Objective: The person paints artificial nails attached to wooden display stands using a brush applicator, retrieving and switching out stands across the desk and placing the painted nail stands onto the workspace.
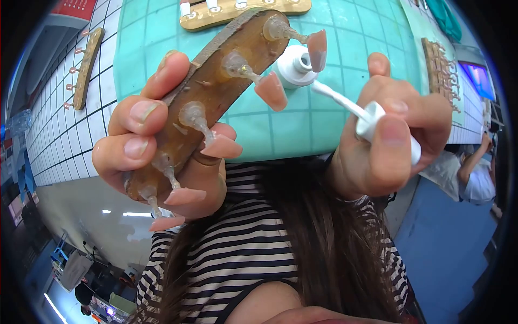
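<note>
My left hand (pixel 156 129) is wrapped round a brown wooden strip (pixel 216 86), held up at a slant. Several pinkish nail tips (pixel 271 90) stick out from it on clear stems; the tip nearest the strip's upper end has a pale grey-white end. Between thumb and fingers my right hand (pixel 394 124) pinches a white brush cap (pixel 372 121). Its bristles, coated white, point up and left, close to the mouth of an open white bottle (pixel 295 67). That bottle is partly hidden behind the strip and the upper nail tip.
A green mat (pixel 270 135) lies over a white tiled table (pixel 54 135). Other wooden strips with nail tips are at the top (pixel 248 15), the left (pixel 89 67) and the right (pixel 434 67). A person in white (pixel 477 178) is at the far right.
</note>
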`<state>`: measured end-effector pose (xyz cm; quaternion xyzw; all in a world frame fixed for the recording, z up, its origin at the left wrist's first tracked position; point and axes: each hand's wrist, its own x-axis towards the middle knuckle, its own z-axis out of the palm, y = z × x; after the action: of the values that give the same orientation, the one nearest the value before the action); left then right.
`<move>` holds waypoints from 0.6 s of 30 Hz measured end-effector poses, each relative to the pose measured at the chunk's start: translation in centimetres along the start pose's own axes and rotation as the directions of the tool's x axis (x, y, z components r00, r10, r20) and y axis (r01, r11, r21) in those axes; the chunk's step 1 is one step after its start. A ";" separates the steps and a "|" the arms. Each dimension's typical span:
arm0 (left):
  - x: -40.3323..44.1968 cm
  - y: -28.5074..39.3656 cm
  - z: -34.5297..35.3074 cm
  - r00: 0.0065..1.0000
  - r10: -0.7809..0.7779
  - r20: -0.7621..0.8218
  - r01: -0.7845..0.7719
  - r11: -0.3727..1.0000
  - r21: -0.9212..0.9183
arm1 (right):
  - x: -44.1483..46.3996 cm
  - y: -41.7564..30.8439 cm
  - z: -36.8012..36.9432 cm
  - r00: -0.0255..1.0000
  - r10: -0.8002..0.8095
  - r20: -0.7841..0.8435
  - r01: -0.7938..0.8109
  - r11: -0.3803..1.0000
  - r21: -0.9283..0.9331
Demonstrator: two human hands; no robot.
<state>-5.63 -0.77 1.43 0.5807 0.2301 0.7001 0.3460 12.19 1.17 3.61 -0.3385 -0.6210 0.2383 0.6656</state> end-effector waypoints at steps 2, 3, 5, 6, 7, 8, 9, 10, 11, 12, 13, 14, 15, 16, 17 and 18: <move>0.1 0.1 0.1 1.000 0.004 0.002 -0.004 1.000 -0.008 | 0.0 -0.2 -0.1 0.999 -0.014 0.047 0.014 1.000 -0.004; 0.0 0.1 0.1 1.000 0.002 -0.001 -0.002 1.000 -0.012 | -0.1 -0.2 0.2 0.999 -0.043 -0.029 0.042 0.999 -0.013; 0.0 0.1 0.1 1.000 0.004 -0.006 -0.004 1.000 -0.015 | -0.2 0.0 0.8 0.985 -0.104 -0.137 0.101 0.995 -0.023; -0.1 0.0 0.1 1.000 0.007 -0.011 -0.007 1.000 -0.020 | -0.2 -0.1 1.0 0.985 -0.102 -0.137 0.100 0.995 -0.023; -0.2 -0.1 0.2 1.000 0.008 -0.012 -0.008 1.000 -0.023 | -0.1 -0.2 1.3 0.987 -0.122 -0.102 0.111 0.987 -0.115; -0.2 -0.1 0.1 1.000 0.011 -0.017 -0.011 1.000 -0.028 | 0.0 -0.2 1.4 0.988 -0.139 -0.065 0.123 0.971 -0.206; -0.2 -0.1 0.2 1.000 0.015 -0.022 -0.015 0.999 -0.036 | 0.0 -0.5 1.2 0.988 -0.138 -0.064 0.122 0.971 -0.205; -0.2 -0.2 0.2 1.000 0.018 -0.025 -0.019 0.999 -0.041 | -0.1 -0.8 0.9 0.994 -0.109 -0.008 0.104 0.966 -0.238; -0.3 -0.2 0.3 0.999 0.023 -0.032 -0.025 0.999 -0.048 | -0.1 -0.9 0.6 0.996 -0.078 0.048 0.088 0.959 -0.271; -0.2 -0.1 0.3 0.999 0.026 -0.034 -0.028 0.998 -0.058 | -0.2 -0.7 0.4 0.996 -0.079 0.049 0.090 0.959 -0.270; -0.3 -0.1 0.5 0.999 0.032 -0.034 -0.034 0.997 -0.066 | -0.4 -0.4 0.3 0.987 -0.156 0.024 0.157 0.963 -0.219; -0.3 -0.1 0.6 0.999 0.036 -0.037 -0.039 0.996 -0.083 | -0.5 -0.1 0.2 0.973 -0.229 -0.004 0.225 0.960 -0.170; -0.3 0.0 0.6 0.999 0.038 -0.037 -0.042 0.995 -0.094 | -0.3 -0.1 1.0 0.959 -0.264 -0.103 0.239 0.949 -0.203; -0.5 0.2 0.7 0.998 0.042 -0.048 -0.048 0.990 -0.130 | -0.2 -0.1 0.9 0.959 -0.263 -0.102 0.238 0.950 -0.204; -0.4 0.0 0.6 0.999 0.041 -0.034 -0.043 0.995 -0.087 | -0.1 -0.1 0.8 0.957 -0.282 -0.063 0.259 0.934 -0.245; -0.4 0.1 0.6 0.999 0.035 -0.027 -0.037 0.997 -0.074 | -0.1 -0.1 0.8 0.954 -0.299 -0.022 0.280 0.917 -0.284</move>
<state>-5.02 -1.25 1.38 0.5623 0.1977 0.7218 0.3519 11.43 1.18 3.59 -0.3403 -0.6694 0.0366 0.6593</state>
